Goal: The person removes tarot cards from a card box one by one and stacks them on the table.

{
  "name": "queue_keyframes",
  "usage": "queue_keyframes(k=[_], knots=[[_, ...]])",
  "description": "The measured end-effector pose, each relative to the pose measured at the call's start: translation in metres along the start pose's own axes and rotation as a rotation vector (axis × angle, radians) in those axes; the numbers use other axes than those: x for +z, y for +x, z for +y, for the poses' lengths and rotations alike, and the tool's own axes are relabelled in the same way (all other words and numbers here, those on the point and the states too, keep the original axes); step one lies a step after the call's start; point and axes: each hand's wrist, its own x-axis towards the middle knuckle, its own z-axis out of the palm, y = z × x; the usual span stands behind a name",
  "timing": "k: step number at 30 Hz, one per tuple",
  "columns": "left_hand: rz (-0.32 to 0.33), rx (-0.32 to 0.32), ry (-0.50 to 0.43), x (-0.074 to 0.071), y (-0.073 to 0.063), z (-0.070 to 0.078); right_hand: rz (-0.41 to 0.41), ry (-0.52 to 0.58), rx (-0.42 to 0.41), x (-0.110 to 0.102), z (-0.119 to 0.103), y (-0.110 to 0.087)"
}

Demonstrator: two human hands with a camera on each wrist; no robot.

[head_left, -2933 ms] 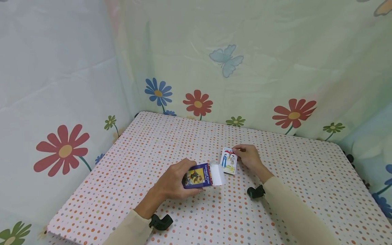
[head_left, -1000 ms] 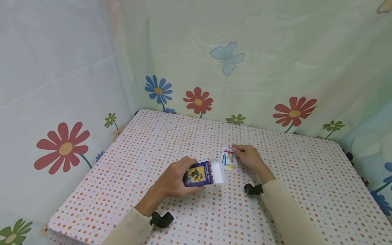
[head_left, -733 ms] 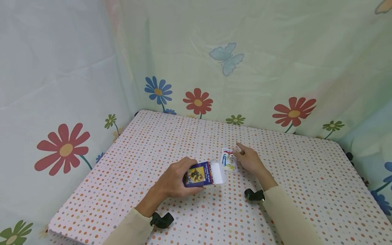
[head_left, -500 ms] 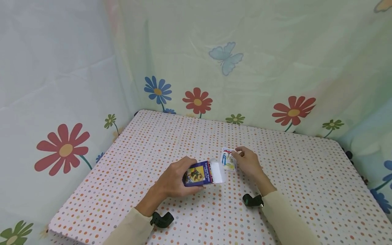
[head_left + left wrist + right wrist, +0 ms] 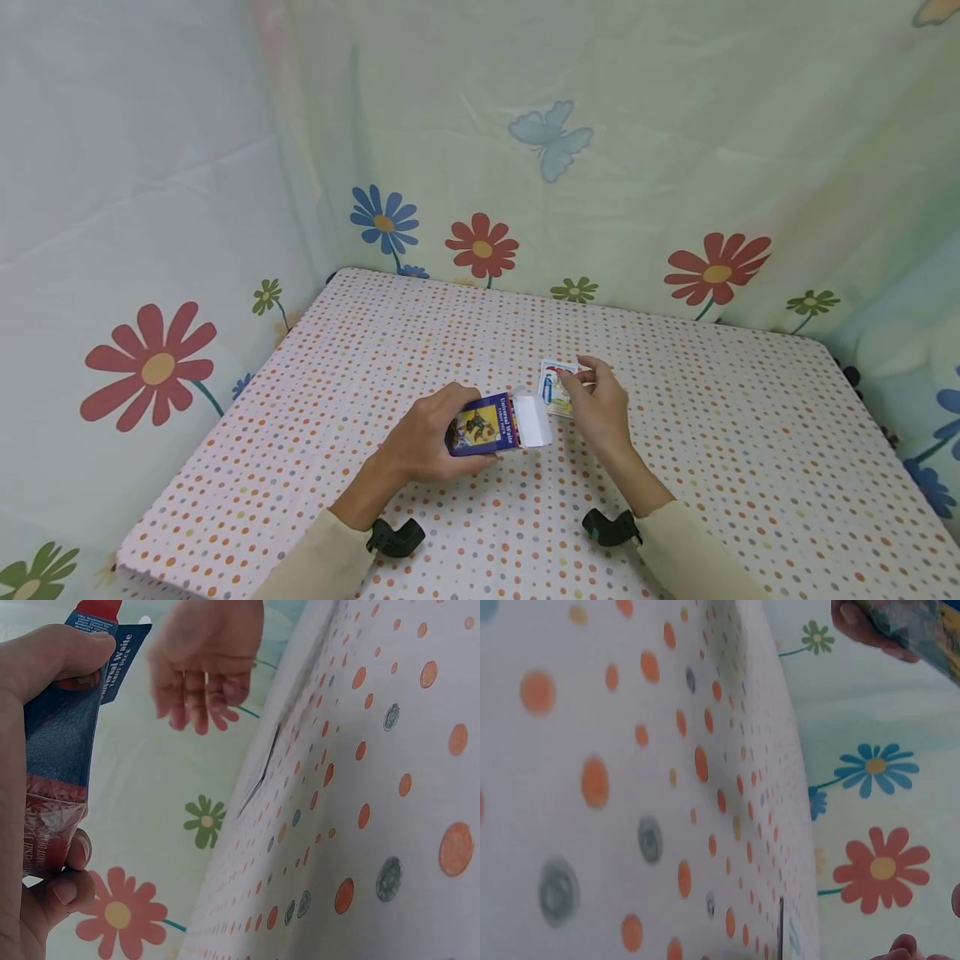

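My left hand [image 5: 423, 442] grips a purple "Universal Waite" tarot deck box [image 5: 480, 425], thumb on one side and fingers on the other. The box's white end flap [image 5: 533, 422] stands open and points right. Beyond it, a small pile of picture cards [image 5: 553, 390] lies flat on the table; the flap and my right hand [image 5: 603, 412] partly cover it in the head view. That hand hovers over the pile's right side. In the left wrist view its loosely bent fingers [image 5: 196, 701] hold nothing visible, apart from the cards, which show as a thin edge.
A dotted cloth covers the table [image 5: 420, 333]. Hanging sheets with flowers and a butterfly [image 5: 551, 140] enclose it at the back and sides. Each wrist carries a black camera [image 5: 396, 538].
My right hand has left the cards' upper right corner, lifted its fingers, and shifted left and nearer to me over the pile. The left hand holds the box nearly still.
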Motion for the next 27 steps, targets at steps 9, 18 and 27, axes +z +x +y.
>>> queue_keyframes(k=[9, 18, 27], knots=[[0.004, 0.015, -0.005, -0.001, 0.000, 0.000, 0.029, 0.272, 0.002, -0.003, -0.024, -0.031], [0.008, 0.038, 0.018, -0.001, 0.001, 0.000, 0.027, 0.407, -0.065, 0.003, -0.041, -0.061], [0.010, 0.030, 0.014, 0.000, 0.001, 0.002, 0.019, 0.378, -0.128, 0.008, -0.044, -0.080]])
